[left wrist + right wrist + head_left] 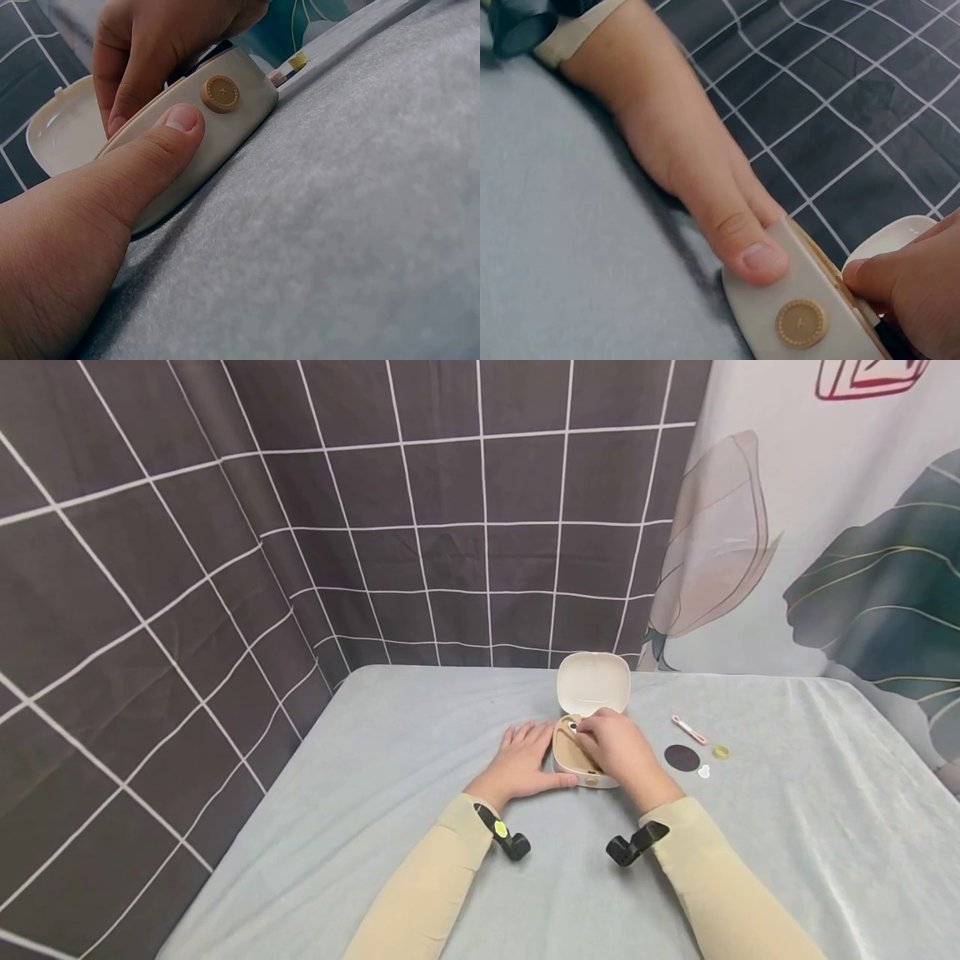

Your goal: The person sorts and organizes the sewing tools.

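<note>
A small white case [588,782] with a tan inside and a round tan button [220,93] on its front stands with its lid [593,683] raised. My left hand [521,763] steadies the case at its left front corner. Its thumb lies along the front wall, and the other fingers stretch out straight at the left side. My right hand [619,746] reaches down into the case with bent fingers, pinching a small white-and-black piece [573,727] near the back. The fingers cover most of this piece. Something black [891,339] shows at the rim beside the right hand.
To the right of the case, a dark round disc [682,757], a pink tied cord [688,729], a yellow ring [721,752] and a small white piece [704,771] lie on the grey cloth [420,760]. A dark checked curtain [450,552] hangs behind the table.
</note>
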`<move>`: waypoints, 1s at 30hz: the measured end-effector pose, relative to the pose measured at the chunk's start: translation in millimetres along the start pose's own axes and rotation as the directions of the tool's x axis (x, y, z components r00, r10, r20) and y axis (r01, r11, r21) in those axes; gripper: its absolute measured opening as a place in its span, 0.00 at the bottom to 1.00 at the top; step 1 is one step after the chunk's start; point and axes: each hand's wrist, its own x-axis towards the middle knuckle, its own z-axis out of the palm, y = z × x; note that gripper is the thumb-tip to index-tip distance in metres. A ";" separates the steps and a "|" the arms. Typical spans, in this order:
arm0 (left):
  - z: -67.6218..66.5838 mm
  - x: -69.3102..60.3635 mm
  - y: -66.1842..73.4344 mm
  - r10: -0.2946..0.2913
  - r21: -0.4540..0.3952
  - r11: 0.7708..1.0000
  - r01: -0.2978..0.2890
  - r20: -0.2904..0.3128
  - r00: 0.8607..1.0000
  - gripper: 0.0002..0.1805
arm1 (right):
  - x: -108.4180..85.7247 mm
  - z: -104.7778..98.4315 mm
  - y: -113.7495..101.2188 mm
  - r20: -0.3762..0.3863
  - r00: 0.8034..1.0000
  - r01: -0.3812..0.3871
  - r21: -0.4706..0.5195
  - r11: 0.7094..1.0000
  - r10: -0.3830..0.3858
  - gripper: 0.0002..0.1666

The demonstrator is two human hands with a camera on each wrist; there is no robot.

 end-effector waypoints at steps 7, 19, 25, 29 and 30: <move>-0.9 1.2 1.1 0.000 0.002 1.000 0.000 0.004 1.000 0.59 | -1.4 2.2 -1.4 -0.024 0.998 0.049 -0.044 0.998 -0.050 0.07; 2.0 -0.7 -0.2 -0.013 -0.004 1.000 0.013 0.006 1.000 0.60 | -1.2 0.1 1.2 0.018 0.998 0.059 0.019 0.998 -0.059 0.09; 0.0 -1.0 -0.8 -0.003 0.004 1.000 0.003 0.003 1.000 0.60 | 2.4 -15.4 11.0 -0.010 1.000 0.015 0.131 0.991 -0.013 0.13; -0.2 -0.5 -0.9 0.002 -0.006 1.000 -0.002 -0.004 1.000 0.60 | 0.5 -28.0 24.7 -0.126 0.991 -0.015 0.168 0.986 0.036 0.12; 0.0 -0.1 -1.1 0.004 -0.008 1.000 -0.004 -0.007 1.000 0.60 | -0.1 -30.5 28.8 -0.161 0.986 -0.023 0.167 0.986 0.050 0.11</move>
